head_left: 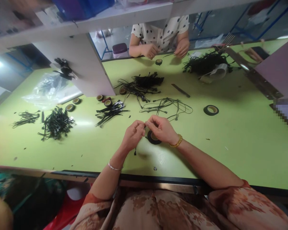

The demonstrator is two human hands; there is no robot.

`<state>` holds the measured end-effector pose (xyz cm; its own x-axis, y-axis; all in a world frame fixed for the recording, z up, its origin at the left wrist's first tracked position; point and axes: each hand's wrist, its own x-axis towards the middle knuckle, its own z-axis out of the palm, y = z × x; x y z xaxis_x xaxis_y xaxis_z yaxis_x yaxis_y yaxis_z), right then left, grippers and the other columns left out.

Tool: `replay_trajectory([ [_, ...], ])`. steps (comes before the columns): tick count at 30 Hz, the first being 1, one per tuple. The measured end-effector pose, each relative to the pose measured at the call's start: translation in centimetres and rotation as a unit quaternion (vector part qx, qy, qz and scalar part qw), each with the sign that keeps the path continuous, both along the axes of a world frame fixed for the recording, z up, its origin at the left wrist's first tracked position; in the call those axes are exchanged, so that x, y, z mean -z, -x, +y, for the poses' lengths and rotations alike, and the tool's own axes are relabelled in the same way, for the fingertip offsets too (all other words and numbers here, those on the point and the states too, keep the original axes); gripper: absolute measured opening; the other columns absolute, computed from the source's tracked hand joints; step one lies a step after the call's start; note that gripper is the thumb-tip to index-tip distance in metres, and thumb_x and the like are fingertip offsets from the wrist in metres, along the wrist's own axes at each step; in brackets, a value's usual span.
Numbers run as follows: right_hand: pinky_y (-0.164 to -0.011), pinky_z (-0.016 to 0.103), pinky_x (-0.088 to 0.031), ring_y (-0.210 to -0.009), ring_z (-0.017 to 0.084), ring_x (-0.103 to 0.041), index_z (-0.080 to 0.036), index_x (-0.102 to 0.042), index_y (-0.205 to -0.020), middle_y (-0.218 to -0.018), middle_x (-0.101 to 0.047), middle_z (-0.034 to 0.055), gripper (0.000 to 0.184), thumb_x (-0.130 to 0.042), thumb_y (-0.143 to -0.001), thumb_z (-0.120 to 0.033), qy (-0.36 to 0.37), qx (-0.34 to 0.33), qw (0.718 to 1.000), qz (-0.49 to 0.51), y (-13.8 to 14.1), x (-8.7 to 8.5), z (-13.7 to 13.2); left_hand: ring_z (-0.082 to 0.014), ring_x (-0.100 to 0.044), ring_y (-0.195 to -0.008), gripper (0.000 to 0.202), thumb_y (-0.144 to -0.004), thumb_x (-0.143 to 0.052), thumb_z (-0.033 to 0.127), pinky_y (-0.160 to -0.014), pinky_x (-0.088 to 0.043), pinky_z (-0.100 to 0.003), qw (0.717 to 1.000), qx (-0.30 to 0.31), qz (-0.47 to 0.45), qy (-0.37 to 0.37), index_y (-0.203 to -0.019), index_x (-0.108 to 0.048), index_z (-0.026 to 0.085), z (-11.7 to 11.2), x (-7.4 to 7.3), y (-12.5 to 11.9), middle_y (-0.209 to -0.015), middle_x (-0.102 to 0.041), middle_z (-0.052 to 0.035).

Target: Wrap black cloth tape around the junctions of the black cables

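Note:
Fingertips of my left hand (134, 134) and my right hand (160, 128) meet over the near part of the green table. My left hand is closed on a thin black cable, whose small connector end (135, 153) hangs below it. The fingers of my right hand are pinched at the same spot; what lies between them is too small to make out. Under my right hand sits a roll of black tape (154, 138), partly covered by it. Just beyond my hands several loose black cables (168, 106) lie spread out.
Bundles of black cables (57, 124) lie left, mid-table and far right. Tape rolls (211, 110) are scattered about, and a dark flat blade-like strip (180, 90) lies beyond. A white upright panel (86, 67) and overhead shelf stand ahead. Across the table a person in dotted clothing (162, 35) works.

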<state>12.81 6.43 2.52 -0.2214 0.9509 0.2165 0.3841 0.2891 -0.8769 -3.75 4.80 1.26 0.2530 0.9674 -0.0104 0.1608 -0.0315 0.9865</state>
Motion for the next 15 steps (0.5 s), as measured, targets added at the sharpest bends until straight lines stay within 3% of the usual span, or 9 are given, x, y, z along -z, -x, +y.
replay_trajectory([
  [2, -0.054, 0.026, -0.034, -0.053, 0.011, -0.042, -0.020, -0.047, -0.065, -0.056, -0.051, -0.0024, 0.029, -0.054, -0.088, -0.038, -0.008, 0.012, 1.000, -0.016, 0.1, 0.2, 0.0, -0.0090, -0.045, -0.057, 0.030, -0.093, -0.049, 0.047, -0.056, -0.036, -0.022, 0.992, -0.003, 0.095, -0.080, -0.091, -0.058, 0.018, -0.2, 0.2, -0.2, -0.067, -0.057, 0.0018],
  [4, -0.053, 0.026, -0.033, -0.052, 0.011, -0.039, -0.020, -0.045, -0.063, -0.054, -0.049, -0.0027, 0.031, -0.054, -0.087, -0.039, -0.004, 0.029, 0.999, -0.025, 0.3, 0.5, -0.1, -0.0111, -0.049, -0.065, 0.025, -0.094, -0.048, 0.038, -0.061, -0.036, -0.024, 0.967, -0.028, 0.202, -0.153, -0.083, -0.059, 0.019, -0.4, 0.3, -0.4, -0.071, -0.060, -0.0009],
  [7, -0.052, 0.026, -0.033, -0.050, 0.011, -0.039, -0.021, -0.041, -0.061, -0.053, -0.046, -0.0029, 0.035, -0.053, -0.087, -0.041, 0.015, 0.041, 0.999, -0.016, 0.4, 0.8, -0.1, -0.0124, -0.047, -0.063, 0.030, -0.094, -0.046, 0.037, -0.061, -0.033, -0.026, 0.938, -0.077, 0.290, -0.176, -0.071, -0.056, 0.019, -0.5, 0.3, -0.5, -0.066, -0.057, -0.0016],
  [9, -0.052, 0.027, -0.034, -0.051, 0.012, -0.041, -0.021, -0.045, -0.063, -0.054, -0.048, -0.0024, 0.034, -0.052, -0.090, -0.040, 0.004, 0.037, 0.999, -0.015, 0.4, 0.8, -0.1, -0.0113, -0.043, -0.057, 0.033, -0.094, -0.045, 0.039, -0.059, -0.033, -0.025, 0.956, -0.073, 0.258, -0.123, -0.069, -0.053, 0.019, -0.4, 0.2, -0.2, -0.059, -0.053, 0.0009],
  [12, -0.061, 0.028, -0.041, -0.063, 0.014, -0.054, -0.018, -0.060, -0.080, -0.070, -0.062, 0.0024, 0.025, -0.047, -0.094, -0.033, -0.061, 0.006, 0.998, -0.021, 0.1, 0.4, 0.0, -0.0095, -0.038, -0.050, 0.037, -0.094, -0.043, 0.046, -0.054, -0.033, -0.023, 0.992, -0.019, 0.128, -0.012, -0.070, -0.051, 0.019, 0.1, -0.1, 0.4, -0.052, -0.046, 0.0047],
  [15, -0.066, 0.029, -0.045, -0.075, 0.017, -0.061, -0.017, -0.066, -0.098, -0.089, -0.069, 0.0071, 0.021, -0.050, -0.093, -0.030, -0.086, -0.052, 0.995, -0.023, -0.1, 0.3, 0.0, -0.0084, -0.035, -0.048, 0.042, -0.091, -0.047, 0.055, -0.051, -0.031, -0.023, 0.999, 0.016, 0.042, 0.032, -0.071, -0.052, 0.018, 0.5, -0.4, 0.8, -0.052, -0.044, 0.0056],
])
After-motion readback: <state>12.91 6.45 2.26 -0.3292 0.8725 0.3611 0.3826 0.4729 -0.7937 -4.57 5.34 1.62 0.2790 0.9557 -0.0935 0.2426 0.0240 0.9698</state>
